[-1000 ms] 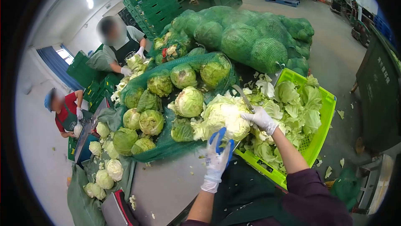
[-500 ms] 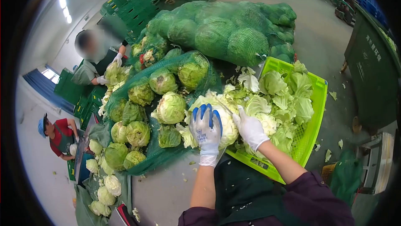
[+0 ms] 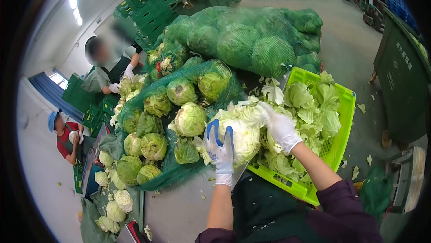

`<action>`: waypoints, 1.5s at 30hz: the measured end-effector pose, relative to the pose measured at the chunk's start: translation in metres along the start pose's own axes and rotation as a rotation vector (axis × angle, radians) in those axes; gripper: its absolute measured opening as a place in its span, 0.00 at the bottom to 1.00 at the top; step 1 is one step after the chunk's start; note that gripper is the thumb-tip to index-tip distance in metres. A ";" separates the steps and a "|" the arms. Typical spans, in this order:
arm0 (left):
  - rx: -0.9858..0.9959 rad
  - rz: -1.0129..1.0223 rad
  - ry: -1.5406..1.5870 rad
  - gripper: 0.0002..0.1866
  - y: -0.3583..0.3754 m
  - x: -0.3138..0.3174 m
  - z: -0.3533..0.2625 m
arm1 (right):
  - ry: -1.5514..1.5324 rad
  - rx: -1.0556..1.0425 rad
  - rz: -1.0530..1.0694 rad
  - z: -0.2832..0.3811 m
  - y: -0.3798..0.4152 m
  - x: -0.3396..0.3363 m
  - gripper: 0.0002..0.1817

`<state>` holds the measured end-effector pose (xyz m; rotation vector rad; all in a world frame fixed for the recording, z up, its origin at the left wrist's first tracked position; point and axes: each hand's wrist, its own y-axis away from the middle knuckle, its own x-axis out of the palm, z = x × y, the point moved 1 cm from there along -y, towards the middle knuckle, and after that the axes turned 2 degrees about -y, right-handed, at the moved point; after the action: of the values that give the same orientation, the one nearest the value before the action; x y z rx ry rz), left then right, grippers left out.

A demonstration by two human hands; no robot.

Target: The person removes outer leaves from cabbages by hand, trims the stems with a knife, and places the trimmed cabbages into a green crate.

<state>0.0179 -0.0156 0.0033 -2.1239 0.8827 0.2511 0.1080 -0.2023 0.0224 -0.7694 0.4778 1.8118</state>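
A pale, partly stripped cabbage [image 3: 242, 140] rests at the table's edge. My left hand [image 3: 219, 146], in a white glove with blue fingertips, grips its left side with thumb and fingers apart. At the cabbage's upper right is my right hand [image 3: 282, 128], in a thin white glove, against loosened leaves. Its fingers are smeared by motion, and whatever they hold is hidden. Beneath and beyond this hand, a lime-green crate [image 3: 343, 128] contains loose cabbage leaves [image 3: 314, 104]. An untrimmed cabbage [image 3: 190, 119] sits left of my left hand.
An opened green net bag [image 3: 173, 173] with several cabbages spreads across the metal table [image 3: 179, 209]. Full net sacks [image 3: 238, 45] are piled behind. Trimmed cabbages [image 3: 116, 211] lie at the lower left. Two people work on the left. A large green bin [image 3: 402, 77] stands at right.
My right hand has shifted slightly right relative to the cabbage. The thin blade-like edge seen beside it earlier no longer shows. My left hand has moved down to the cabbage's left side.
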 end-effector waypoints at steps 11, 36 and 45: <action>0.131 -0.104 -0.271 0.13 0.004 0.010 -0.023 | 0.165 -0.009 0.217 0.010 -0.040 0.023 0.31; 0.070 0.280 -0.298 0.18 -0.022 -0.018 -0.012 | -0.178 -0.315 0.222 0.018 -0.016 0.021 0.35; 0.166 0.094 -0.465 0.18 -0.008 -0.008 -0.025 | 0.076 0.058 0.123 0.027 0.031 0.032 0.34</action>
<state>0.0144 -0.0266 0.0288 -1.7681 0.6983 0.6667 0.0646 -0.1743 0.0186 -0.7850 0.6373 1.8787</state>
